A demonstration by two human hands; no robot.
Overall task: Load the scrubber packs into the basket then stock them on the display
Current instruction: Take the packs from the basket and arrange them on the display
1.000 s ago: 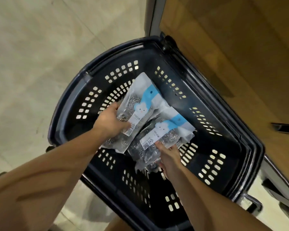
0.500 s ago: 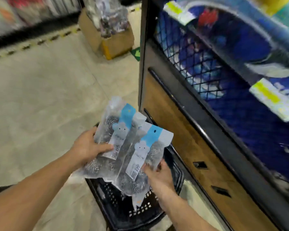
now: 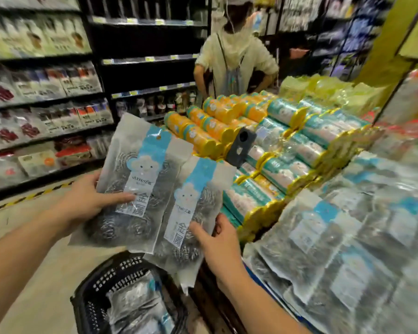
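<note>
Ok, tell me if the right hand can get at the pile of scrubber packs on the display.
Probably yes. The right hand sits just beside the pile, with nothing between them, though it is gripping a pack, so its fingers are not free.

The desk [image 3: 211, 292] fills the right side, with its goods stacked in rows. Nearest lies a loose, overlapping heap of scrubber packs [image 3: 336, 249], clear bags with blue-and-white labels, blurred towards the right edge. Behind them, teal-wrapped rolls [image 3: 282, 169] with yellow ends lie piled on their sides, and beyond those a bank of orange rolls [image 3: 215, 116]. A small dark grey block [image 3: 240, 147] stands upright among the rolls. Yellow-green bags [image 3: 323, 90] sit at the far end.

On the beige floor [image 3: 34, 297] just beside the desk stands a black perforated basket [image 3: 111, 279] with more packs [image 3: 133, 300] inside. A yellow-and-black stripe [image 3: 27, 197] runs along the foot of the dark shelves [image 3: 46, 97], which hold packaged goods.
</note>
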